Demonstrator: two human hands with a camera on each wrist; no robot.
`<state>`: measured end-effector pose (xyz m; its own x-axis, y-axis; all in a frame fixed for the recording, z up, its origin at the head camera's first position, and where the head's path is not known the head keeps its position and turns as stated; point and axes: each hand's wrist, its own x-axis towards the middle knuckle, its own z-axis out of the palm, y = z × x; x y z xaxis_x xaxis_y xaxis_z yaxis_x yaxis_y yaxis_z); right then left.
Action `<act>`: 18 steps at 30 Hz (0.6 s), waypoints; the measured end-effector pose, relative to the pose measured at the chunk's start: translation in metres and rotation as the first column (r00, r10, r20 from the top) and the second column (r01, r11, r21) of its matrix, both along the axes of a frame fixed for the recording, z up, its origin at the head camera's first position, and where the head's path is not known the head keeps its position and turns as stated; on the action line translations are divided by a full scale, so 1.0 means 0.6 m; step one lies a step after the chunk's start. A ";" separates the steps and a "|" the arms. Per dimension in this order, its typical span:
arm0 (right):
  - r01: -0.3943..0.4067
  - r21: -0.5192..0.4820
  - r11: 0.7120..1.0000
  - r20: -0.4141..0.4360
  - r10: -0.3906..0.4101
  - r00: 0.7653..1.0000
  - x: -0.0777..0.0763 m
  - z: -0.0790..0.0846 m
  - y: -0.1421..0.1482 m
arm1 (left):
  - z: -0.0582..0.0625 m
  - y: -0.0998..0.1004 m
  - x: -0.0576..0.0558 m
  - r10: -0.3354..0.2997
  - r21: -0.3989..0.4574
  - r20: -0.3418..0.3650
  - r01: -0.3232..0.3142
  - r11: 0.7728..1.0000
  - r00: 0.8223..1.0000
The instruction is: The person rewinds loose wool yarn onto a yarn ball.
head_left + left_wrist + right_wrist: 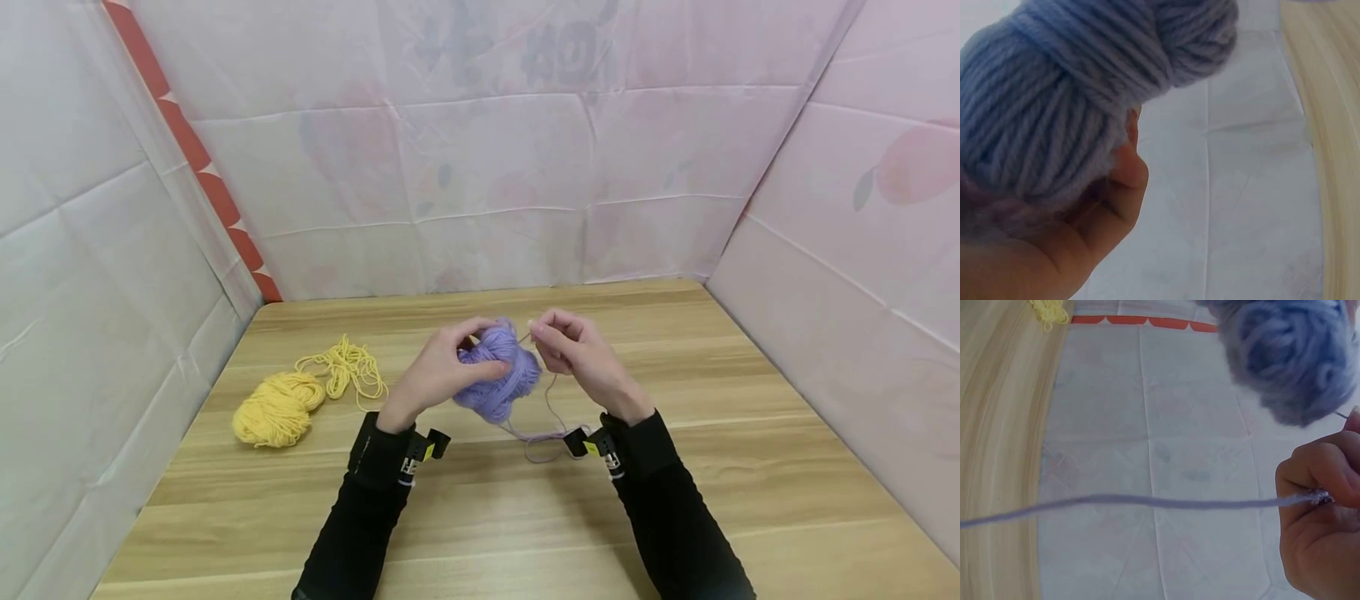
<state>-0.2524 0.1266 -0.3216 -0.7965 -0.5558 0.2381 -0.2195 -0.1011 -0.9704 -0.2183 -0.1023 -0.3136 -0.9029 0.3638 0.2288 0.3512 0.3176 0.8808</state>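
A ball of purple yarn (pixel 501 375) is held above the table, wound in crossing layers. My left hand (pixel 442 367) grips it from the left, thumb across the front and fingers behind. In the left wrist view the yarn ball (pixel 1079 94) covers most of that hand (pixel 1085 231). Just right of the ball, my right hand (pixel 573 350) pinches a purple strand between thumb and curled fingers. The right wrist view shows the strand (pixel 1147 500) running out of the right hand (pixel 1322 481). Its slack (pixel 543 442) loops below, near the table.
A yellow yarn skein (pixel 277 410) lies on the left of the wooden table (pixel 480 533), with loose yellow strands (pixel 348 365) beside it. White printed sheets (pixel 495 167) wall the table at the back and both sides. Each wrist wears a small black camera mount (pixel 431 446).
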 end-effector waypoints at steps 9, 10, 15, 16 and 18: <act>0.057 0.060 0.997 -0.126 -0.049 0.991 0.021 0.012 -0.012 | -0.001 0.001 -0.004 0.204 0.046 -0.018 -0.203 0.978 0.979; 0.064 0.075 0.995 -0.140 -0.053 0.989 0.024 0.013 -0.013 | -0.001 0.001 -0.005 0.218 0.069 -0.016 -0.217 0.974 0.976; 0.076 0.138 0.987 -0.191 -0.049 0.980 0.033 0.017 -0.021 | 0.000 -0.001 -0.005 0.251 0.198 0.018 -0.249 0.948 0.968; 0.073 0.150 0.986 -0.195 -0.043 0.980 0.034 0.016 -0.022 | 0.000 -0.001 -0.004 0.252 0.224 0.026 -0.251 0.942 0.967; 0.056 0.161 0.985 -0.198 -0.023 0.980 0.035 0.015 -0.025 | 0.002 -0.001 -0.003 0.254 0.270 0.046 -0.256 0.928 0.966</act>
<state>-0.2312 0.1114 -0.3125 -0.7660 -0.5695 0.2984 -0.4066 0.0696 -0.9110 -0.2200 -0.1029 -0.3125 -0.9598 0.0463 0.2769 0.2807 0.1440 0.9489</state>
